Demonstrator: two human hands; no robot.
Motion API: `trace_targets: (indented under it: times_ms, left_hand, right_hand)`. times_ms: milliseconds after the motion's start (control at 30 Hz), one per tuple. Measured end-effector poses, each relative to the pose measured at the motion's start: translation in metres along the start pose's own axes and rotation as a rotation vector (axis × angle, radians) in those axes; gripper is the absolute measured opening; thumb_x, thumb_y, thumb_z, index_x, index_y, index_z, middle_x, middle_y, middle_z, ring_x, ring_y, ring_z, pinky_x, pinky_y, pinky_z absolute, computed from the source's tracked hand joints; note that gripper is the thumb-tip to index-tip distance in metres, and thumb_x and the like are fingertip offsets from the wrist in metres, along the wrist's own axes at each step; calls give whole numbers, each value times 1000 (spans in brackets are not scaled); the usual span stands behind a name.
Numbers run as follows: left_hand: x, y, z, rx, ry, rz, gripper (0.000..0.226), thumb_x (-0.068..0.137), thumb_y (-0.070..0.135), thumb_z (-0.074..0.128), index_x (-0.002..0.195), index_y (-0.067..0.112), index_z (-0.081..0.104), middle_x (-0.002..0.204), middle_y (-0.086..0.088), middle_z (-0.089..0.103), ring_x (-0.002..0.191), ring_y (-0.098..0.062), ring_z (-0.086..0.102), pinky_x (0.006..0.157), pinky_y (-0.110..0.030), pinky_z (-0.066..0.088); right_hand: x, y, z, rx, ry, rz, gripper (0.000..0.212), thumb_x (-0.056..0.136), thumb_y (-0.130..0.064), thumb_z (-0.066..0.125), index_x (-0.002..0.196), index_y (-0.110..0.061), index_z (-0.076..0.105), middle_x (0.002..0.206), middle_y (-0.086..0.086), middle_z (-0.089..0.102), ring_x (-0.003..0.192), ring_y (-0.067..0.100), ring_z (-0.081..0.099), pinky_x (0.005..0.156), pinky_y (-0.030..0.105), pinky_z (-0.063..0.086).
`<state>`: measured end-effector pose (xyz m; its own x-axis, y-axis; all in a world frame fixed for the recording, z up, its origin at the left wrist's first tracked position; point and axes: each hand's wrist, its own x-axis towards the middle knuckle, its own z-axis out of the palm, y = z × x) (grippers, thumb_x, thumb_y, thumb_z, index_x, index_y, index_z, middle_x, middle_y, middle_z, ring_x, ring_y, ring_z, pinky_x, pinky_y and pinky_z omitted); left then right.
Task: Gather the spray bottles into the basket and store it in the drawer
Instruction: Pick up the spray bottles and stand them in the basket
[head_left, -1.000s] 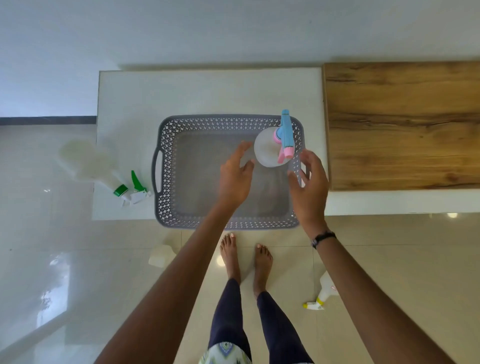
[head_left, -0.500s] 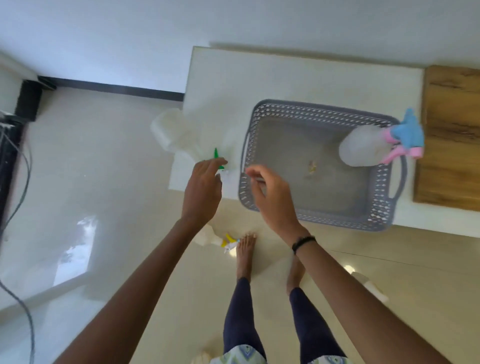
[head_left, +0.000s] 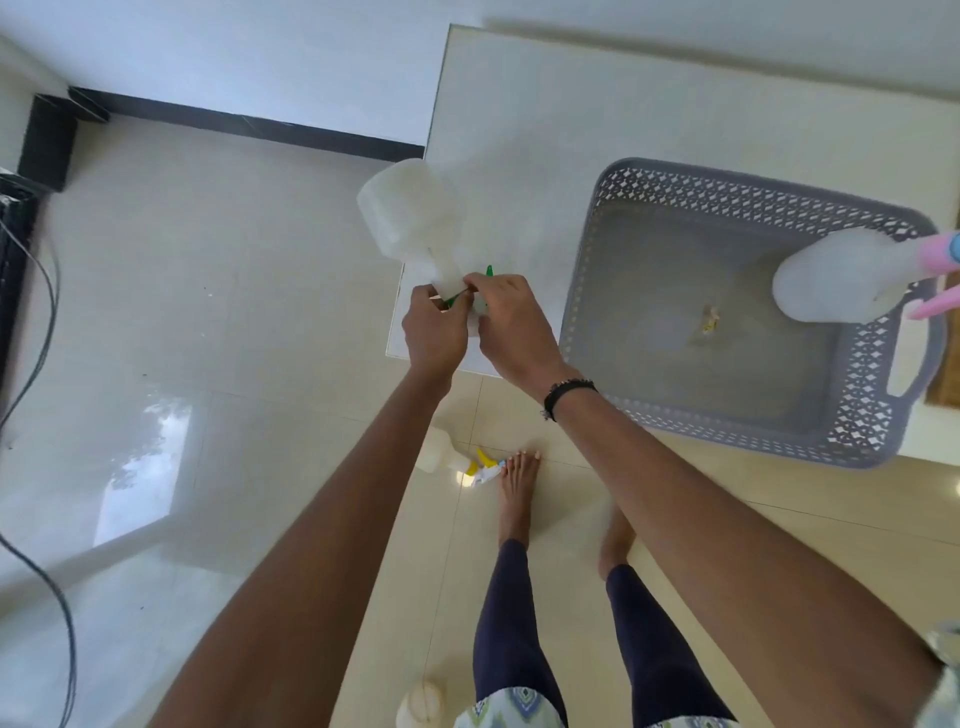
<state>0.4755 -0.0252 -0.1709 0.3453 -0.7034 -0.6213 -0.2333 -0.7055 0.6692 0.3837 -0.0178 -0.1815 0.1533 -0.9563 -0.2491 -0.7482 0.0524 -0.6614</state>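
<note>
Closing on the neck of the green-trigger spray bottle (head_left: 410, 223) at the left end of the white table (head_left: 519, 130), both hands now meet where half a second ago only the left was touching the trigger and the right hovered over the near left corner of the grey basket (head_left: 675, 410). The left hand (head_left: 434, 332) curls its fingers around the neck from the left, and the right hand (head_left: 511, 322) pinches the trigger head from the right, knuckles touching the left hand. The bottle's pale body juts out past the table's left edge, tilted, where earlier it lay further onto the top. Inside the basket, against its far right wall, leans the pink-and-blue spray bottle (head_left: 841, 275), unmoved. On the floor just below the table's near left corner lies a yellow-trigger spray bottle (head_left: 441, 457), beside the person's bare foot (head_left: 517, 493).
</note>
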Motion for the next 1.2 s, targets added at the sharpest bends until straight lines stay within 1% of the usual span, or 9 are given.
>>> trace_targets:
  times_ms: [100,267,433,567,667,867,1033,1100,1200]
  left_hand:
    - [1,6,-2,8,18,7,34,84,30,67,110,8,58,100,-3,65,93,-21,63,78,-28,51]
    - [-14,36,-25,-9,-59,56,29,79,30,72,96,8,65,87,-3,64,81,-17,60,72,-27,50]
    - [-41,103,-42,-84,-319,4,15,82,22,70,88,8,67,96,-10,69,80,-17,66,73,-22,56]
    - [-56,143,-38,-171,-511,-92,19,86,19,66,100,7,67,108,-11,68,88,-16,68,72,-18,58]
    - [-65,162,-26,-5,-571,-105,28,85,20,68,111,10,64,110,-10,67,80,-12,68,61,-16,58]
    - [-86,190,13,178,-730,20,32,87,25,65,114,9,66,92,-10,73,65,-8,69,52,-11,53]
    - [-110,182,68,41,-715,54,33,98,40,41,102,13,59,84,-9,65,67,-13,64,59,-17,55]
    - [-120,161,94,96,-563,197,29,100,30,38,113,17,60,95,-7,63,85,-19,61,76,-24,53]
    - [-131,122,126,258,-484,455,44,98,16,39,141,18,43,135,-7,53,120,-19,51,103,-36,41]
  right_hand:
    - [-4,-2,-10,46,2,10,48,88,12,42,133,-3,48,126,14,58,124,28,43,97,39,46]
    - [-12,-6,-41,88,136,-104,52,84,17,43,128,-7,54,126,8,60,121,23,48,101,29,43]
    - [-14,0,-96,11,350,-155,64,79,19,48,137,-10,44,143,6,43,133,20,36,107,-1,14]
    - [-12,19,-137,-45,447,-150,73,80,10,59,144,-11,32,153,8,29,141,23,24,112,4,2]
    - [-14,39,-157,-111,391,-184,81,79,-2,70,147,-13,27,156,8,23,145,27,15,113,7,-4]
    - [-40,85,-162,3,290,-251,84,70,-17,81,140,-16,35,148,12,31,139,27,28,113,37,33]
    - [-71,108,-146,212,523,38,85,66,-21,83,136,-12,35,135,12,42,121,20,48,94,21,44]
    - [-78,115,-137,243,573,162,86,66,-24,84,137,-11,37,135,9,43,118,16,48,90,15,41]
    - [-82,124,-127,303,612,250,81,69,-27,81,137,-16,38,134,6,40,115,16,50,90,25,48]
